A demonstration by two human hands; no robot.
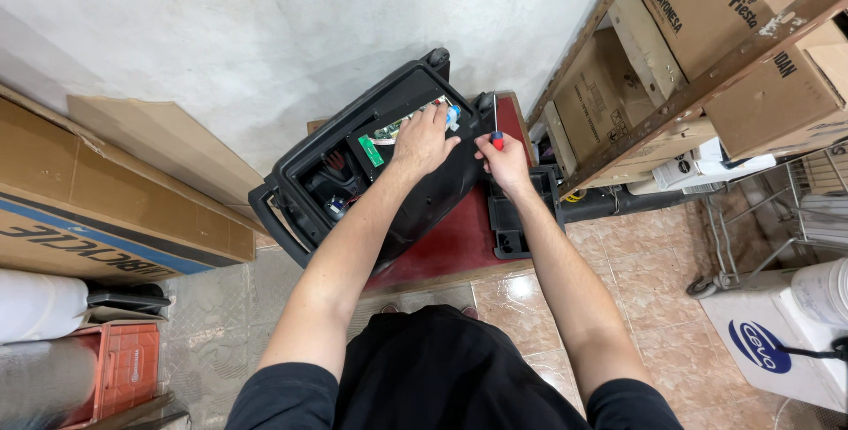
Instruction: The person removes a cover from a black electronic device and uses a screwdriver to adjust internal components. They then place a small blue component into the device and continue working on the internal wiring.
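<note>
A black plastic speaker cabinet [309, 192] lies open on a dark red low table [459, 240], with wires and a green circuit board [371, 149] showing inside. My left hand [424, 140] rests on the board and wiring near the cabinet's upper edge, by a small blue part [453, 115]. My right hand [505, 161] holds a thin screwdriver [496, 130] with a red and blue handle, its shaft pointing up beside the cabinet's right corner. A loose black panel [517, 214] lies on the table under my right forearm.
Flat cardboard boxes [106, 209] lean at the left by a white wall. A rusty metal shelf [707, 77] with cartons stands at the right. A red crate [124, 364] sits lower left, a wire cart [760, 218] and white box [777, 342] at right on the tiled floor.
</note>
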